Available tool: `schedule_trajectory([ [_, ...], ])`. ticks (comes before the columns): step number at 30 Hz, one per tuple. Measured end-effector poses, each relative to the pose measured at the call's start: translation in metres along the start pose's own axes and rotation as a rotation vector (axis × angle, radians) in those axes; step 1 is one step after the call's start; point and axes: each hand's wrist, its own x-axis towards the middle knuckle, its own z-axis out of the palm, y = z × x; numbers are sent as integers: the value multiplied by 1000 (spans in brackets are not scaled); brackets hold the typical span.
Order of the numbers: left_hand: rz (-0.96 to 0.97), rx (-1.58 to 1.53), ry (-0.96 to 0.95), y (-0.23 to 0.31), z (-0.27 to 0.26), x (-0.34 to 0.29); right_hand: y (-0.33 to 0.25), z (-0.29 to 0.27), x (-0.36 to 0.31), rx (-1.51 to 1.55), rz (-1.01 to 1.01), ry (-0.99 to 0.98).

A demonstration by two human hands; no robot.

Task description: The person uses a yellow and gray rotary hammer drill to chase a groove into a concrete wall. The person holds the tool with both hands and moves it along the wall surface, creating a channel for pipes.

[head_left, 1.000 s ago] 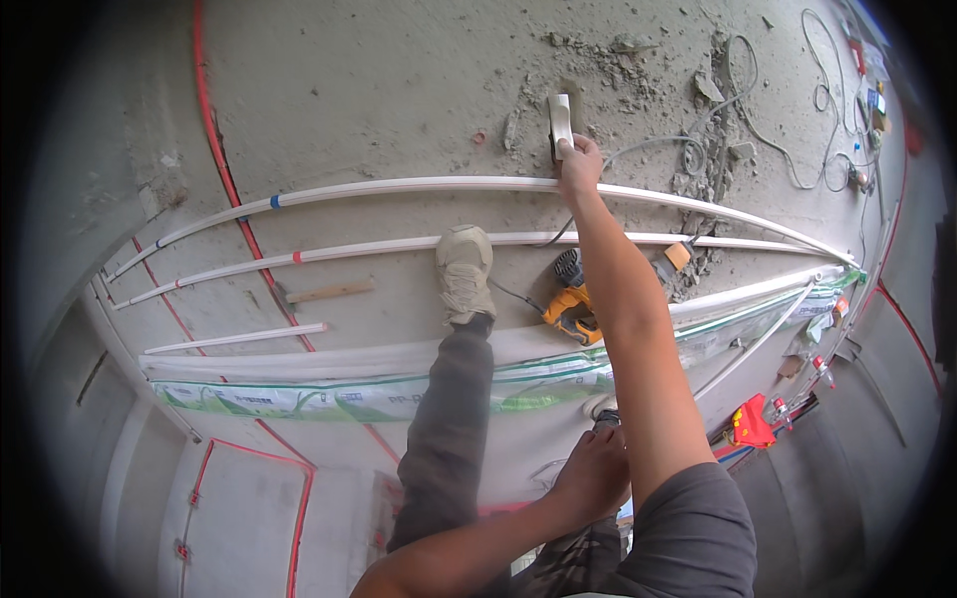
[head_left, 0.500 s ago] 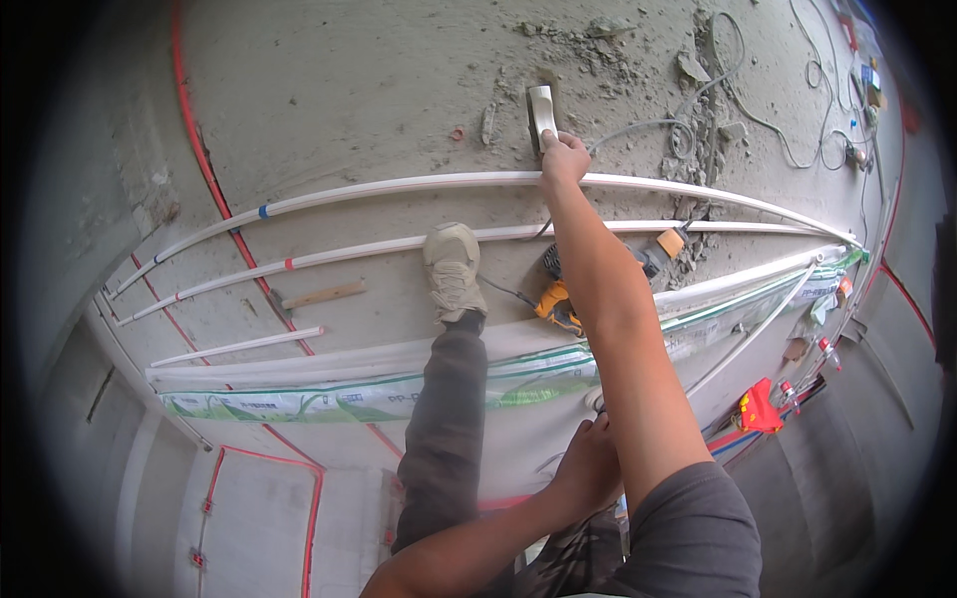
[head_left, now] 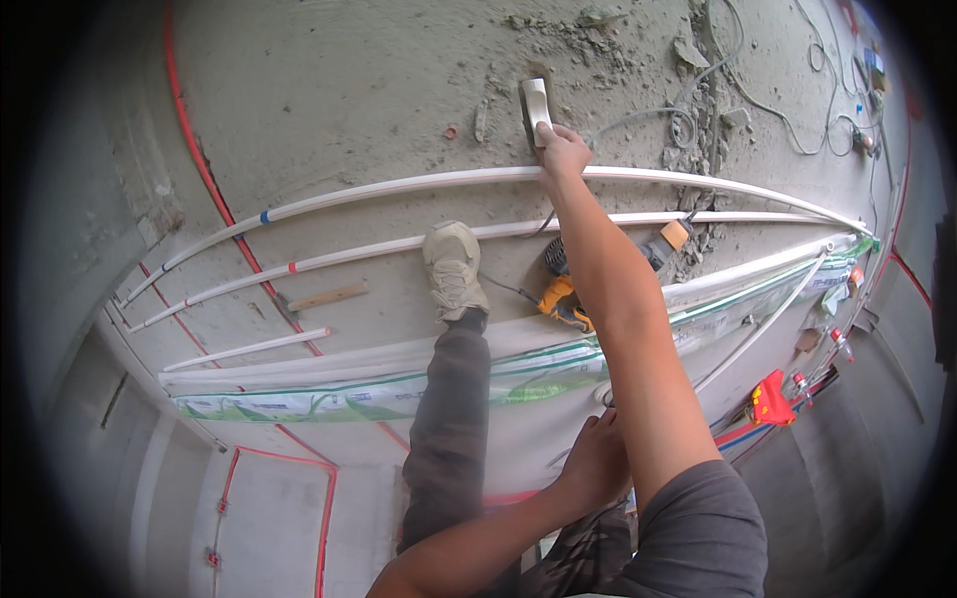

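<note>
My right hand reaches far out and grips the near end of a white curved handle on a dark flat plate, which looks like a plastering trowel. The trowel lies against the rough grey concrete, just beyond a long white pipe. My forearm crosses over that pipe and a second white pipe. Low in the view, my left hand is closed beside my right forearm. Its fingertips are partly hidden, so what they hold, if anything, does not show.
A yellow and black power tool lies partly behind my right arm. My shoe touches the second pipe. A wooden-handled tool and plastic-wrapped pipes lie to the left. Rubble and a grey cable spread beyond; a red bag lies right.
The whole view has shifted a little. My right hand and the trowel stay at almost the same spot beyond the pipe, and my left hand keeps its place beside my right forearm.
</note>
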Motion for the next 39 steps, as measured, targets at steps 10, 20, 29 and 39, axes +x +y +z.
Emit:
schedule_trajectory([
  [10,-44,-75,6,9,2,10,-11,-11,-10,62,71,-181],
  [20,-45,-41,-29,11,4,12,-19,-13,-10,-7,123,-154],
  [29,4,-102,91,5,18,12,-20,-8,-7,-37,117,-128],
  [39,34,32,21,11,13,19,-22,-5,19,-58,316,-139],
])
